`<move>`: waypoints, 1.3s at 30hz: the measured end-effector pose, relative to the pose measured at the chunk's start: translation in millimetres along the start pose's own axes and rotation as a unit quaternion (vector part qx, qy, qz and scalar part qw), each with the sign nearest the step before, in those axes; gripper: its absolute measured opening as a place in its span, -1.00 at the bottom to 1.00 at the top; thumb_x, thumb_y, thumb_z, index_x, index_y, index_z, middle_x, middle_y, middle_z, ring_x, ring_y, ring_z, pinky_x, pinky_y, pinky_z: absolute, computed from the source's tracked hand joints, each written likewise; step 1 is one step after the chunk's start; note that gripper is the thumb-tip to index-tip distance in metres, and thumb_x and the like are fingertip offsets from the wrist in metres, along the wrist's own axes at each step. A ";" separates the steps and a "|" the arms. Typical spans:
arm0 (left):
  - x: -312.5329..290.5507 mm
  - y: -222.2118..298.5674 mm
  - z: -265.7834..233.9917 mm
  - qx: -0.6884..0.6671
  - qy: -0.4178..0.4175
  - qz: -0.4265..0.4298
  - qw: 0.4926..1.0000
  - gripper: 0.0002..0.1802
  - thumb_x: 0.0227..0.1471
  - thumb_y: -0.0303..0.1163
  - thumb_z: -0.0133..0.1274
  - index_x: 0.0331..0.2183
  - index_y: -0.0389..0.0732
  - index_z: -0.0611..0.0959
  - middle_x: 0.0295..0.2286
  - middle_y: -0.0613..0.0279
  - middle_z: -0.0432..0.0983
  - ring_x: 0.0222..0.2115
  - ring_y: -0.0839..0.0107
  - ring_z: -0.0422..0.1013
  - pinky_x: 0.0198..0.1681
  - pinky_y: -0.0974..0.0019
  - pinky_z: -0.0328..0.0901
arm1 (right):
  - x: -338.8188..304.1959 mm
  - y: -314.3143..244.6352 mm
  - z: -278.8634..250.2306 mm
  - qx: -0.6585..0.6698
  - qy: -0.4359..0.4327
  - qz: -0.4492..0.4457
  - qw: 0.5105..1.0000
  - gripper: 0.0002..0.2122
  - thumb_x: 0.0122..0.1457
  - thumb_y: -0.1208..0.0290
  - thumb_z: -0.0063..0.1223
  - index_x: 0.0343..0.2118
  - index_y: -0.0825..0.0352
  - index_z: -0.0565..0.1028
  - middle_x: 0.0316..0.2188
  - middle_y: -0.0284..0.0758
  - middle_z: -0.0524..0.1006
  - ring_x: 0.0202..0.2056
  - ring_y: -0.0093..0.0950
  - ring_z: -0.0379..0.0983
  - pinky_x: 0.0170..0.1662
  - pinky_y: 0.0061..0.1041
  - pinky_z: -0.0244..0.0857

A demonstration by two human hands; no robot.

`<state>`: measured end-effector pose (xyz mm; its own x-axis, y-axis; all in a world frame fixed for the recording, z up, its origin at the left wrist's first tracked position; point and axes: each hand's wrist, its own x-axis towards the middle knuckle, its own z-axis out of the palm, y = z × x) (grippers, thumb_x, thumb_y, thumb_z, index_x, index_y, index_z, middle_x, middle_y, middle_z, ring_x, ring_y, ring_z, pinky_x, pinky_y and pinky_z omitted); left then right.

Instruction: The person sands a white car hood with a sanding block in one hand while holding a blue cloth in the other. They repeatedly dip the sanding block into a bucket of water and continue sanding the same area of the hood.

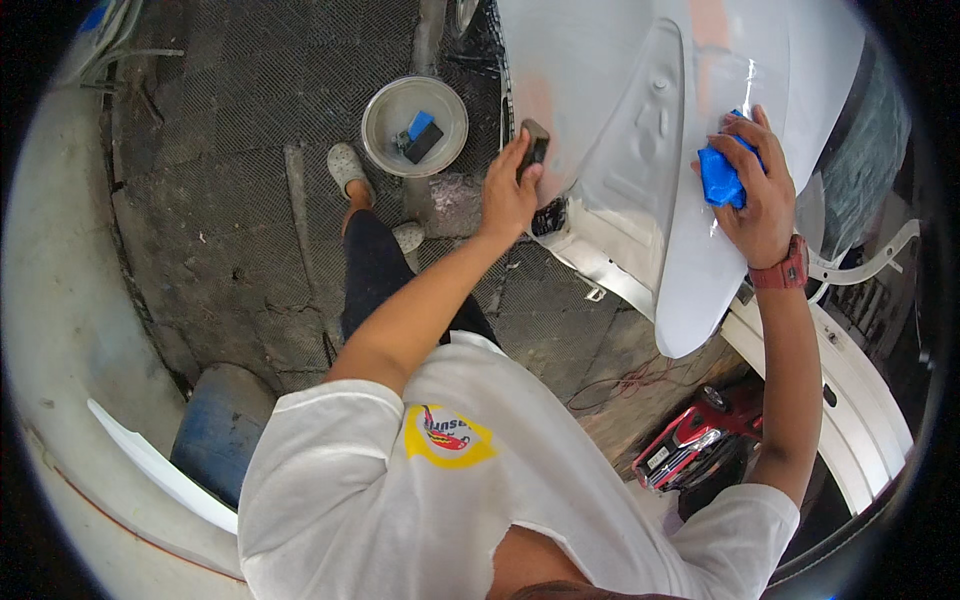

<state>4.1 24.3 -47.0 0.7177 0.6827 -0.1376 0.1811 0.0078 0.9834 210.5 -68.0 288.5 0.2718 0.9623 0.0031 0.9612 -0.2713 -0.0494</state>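
Note:
A large white-grey car body panel [620, 130] with faint orange patches spreads across the right half of the head view. My right hand [758, 185], with a red watch on its wrist, grips a bright blue sponge [722, 178] and presses it against the panel's glossy, wet-looking surface. Some of the sponge is covered by my fingers. At the panel's left edge, my left hand [512, 192] is closed around a small dark sanding block [535, 148], held by its side with thumb and fingers. The block's underside is hidden.
A round bucket [366, 125] on the dark tiled floor holds a blue piece and a black block. A blue drum [222, 425] stands at lower left, beside a pale curved body [60, 300]. A red vehicle [695, 440] and a white panel [850, 390] are at lower right.

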 end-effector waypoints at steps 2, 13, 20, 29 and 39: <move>42.2 -22.9 4.5 -0.037 0.028 0.001 0.999 -0.38 0.33 -0.37 0.22 0.37 -0.22 0.56 0.23 -0.22 0.57 0.24 -0.13 0.53 0.37 0.01 0.34 | 6.2 0.0 -1.2 -0.002 0.005 -0.008 1.000 -0.45 -0.12 0.68 0.37 0.05 0.27 0.63 0.03 -0.12 0.61 0.12 0.00 0.59 0.52 0.13 0.24; -21.9 -34.7 -3.0 -0.017 -0.001 -0.011 1.000 -0.33 0.35 -0.33 0.22 0.41 -0.18 0.51 0.27 -0.17 0.55 0.28 -0.09 0.48 0.38 0.03 0.33 | 2.6 1.9 1.9 -0.010 0.000 -0.004 1.000 -0.46 -0.10 0.66 0.41 0.05 0.27 0.63 0.05 -0.12 0.61 0.18 0.00 0.59 0.51 0.14 0.25; 73.8 -51.1 -7.8 -0.020 -0.021 -0.101 0.994 -0.29 0.34 -0.36 0.23 0.44 -0.13 0.47 0.31 -0.17 0.51 0.29 -0.12 0.47 0.39 0.00 0.32 | 12.7 -2.0 4.1 0.004 0.014 -0.013 1.000 -0.49 -0.08 0.66 0.42 0.02 0.28 0.64 0.04 -0.11 0.61 0.17 0.01 0.61 0.50 0.16 0.26; 98.8 -60.8 -4.1 -0.059 0.008 -0.050 0.997 -0.32 0.30 -0.44 0.25 0.41 -0.09 0.53 0.35 -0.10 0.47 0.34 -0.13 0.42 0.40 0.01 0.32 | 15.6 1.2 0.3 0.007 0.009 -0.016 1.000 -0.47 -0.13 0.66 0.39 0.03 0.29 0.65 0.03 -0.10 0.61 0.18 0.03 0.60 0.50 0.18 0.25; 36.1 14.9 -8.9 -0.024 -0.006 0.098 0.995 -0.30 0.24 -0.57 0.24 0.38 -0.08 0.57 0.31 -0.10 0.52 0.31 -0.05 0.47 0.40 0.10 0.32 | 3.1 5.6 5.6 0.002 0.011 -0.005 1.000 -0.42 -0.16 0.68 0.37 0.06 0.28 0.63 0.04 -0.09 0.61 0.19 0.04 0.57 0.51 0.17 0.24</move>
<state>26.8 55.5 -36.3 0.7435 0.6664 0.0556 0.0047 -0.0884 0.9961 216.5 -66.5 282.6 0.2633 0.9643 0.0265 0.9636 -0.2616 -0.0541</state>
